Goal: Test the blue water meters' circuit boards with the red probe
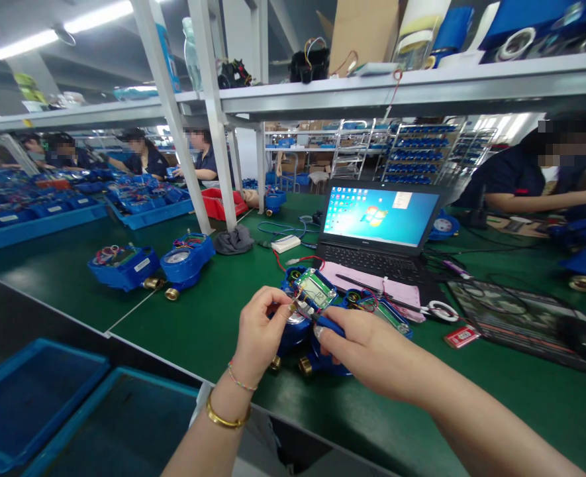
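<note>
My left hand (260, 331) is closed in a pinch at the thin wires (297, 296) beside a small green circuit board with a display (316, 289). The board sits over a blue water meter (293, 333) with a brass fitting (275, 362). In my right hand (359, 338) is a blue-handled tool (330, 324), perhaps pliers, its metal end close to my left fingertips; the fingers partly hide it. Right of the board, a second blue meter has its own circuit board (394, 317) and loose wires exposed. Its brass fitting (305, 366) points toward me.
An open laptop (379, 215) stands behind the meters, with pink paper (402, 291) before it. Two more blue meters (124, 266) sit at left. A red-and-white box (462, 336) and a mouse (583, 334) lie at right. Shelf posts (218, 119) rise behind; co-workers sit beyond.
</note>
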`<state>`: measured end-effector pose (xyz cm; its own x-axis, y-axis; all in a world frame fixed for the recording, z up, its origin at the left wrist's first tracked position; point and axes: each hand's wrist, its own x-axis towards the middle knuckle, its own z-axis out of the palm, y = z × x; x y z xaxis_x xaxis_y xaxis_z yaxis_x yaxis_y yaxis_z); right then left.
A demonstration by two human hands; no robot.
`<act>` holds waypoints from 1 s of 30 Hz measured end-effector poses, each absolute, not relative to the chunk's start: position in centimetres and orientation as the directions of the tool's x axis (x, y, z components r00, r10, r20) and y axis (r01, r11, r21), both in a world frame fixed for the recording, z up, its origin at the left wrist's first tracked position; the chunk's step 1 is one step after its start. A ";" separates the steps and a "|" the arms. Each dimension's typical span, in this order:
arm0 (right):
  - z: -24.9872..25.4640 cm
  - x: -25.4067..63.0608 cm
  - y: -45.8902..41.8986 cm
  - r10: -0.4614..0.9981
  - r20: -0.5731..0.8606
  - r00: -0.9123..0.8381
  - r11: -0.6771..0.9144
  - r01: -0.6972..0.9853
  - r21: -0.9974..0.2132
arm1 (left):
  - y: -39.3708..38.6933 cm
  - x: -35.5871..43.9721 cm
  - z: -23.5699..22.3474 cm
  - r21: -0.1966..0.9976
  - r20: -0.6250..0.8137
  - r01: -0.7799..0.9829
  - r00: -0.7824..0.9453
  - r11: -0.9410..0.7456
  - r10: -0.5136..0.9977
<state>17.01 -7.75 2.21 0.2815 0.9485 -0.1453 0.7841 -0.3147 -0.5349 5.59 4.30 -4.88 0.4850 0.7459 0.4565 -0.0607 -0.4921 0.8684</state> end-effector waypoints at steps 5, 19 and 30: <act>2.4 17.0 -7.7 0.950 -0.144 0.277 -0.312 0.821 -0.478 | 4.3 5.6 -4.7 0.859 0.468 -0.058 0.490 -0.508 0.735; -0.1 18.7 -15.6 0.983 0.000 0.183 -0.074 0.396 -0.915 | 4.5 4.9 -4.5 0.823 0.535 -0.102 0.470 -0.558 0.702; -14.1 24.4 -23.4 0.545 -0.222 0.808 0.187 -0.375 -0.908 | 5.9 5.9 -1.8 0.568 0.664 0.143 0.502 -0.811 0.554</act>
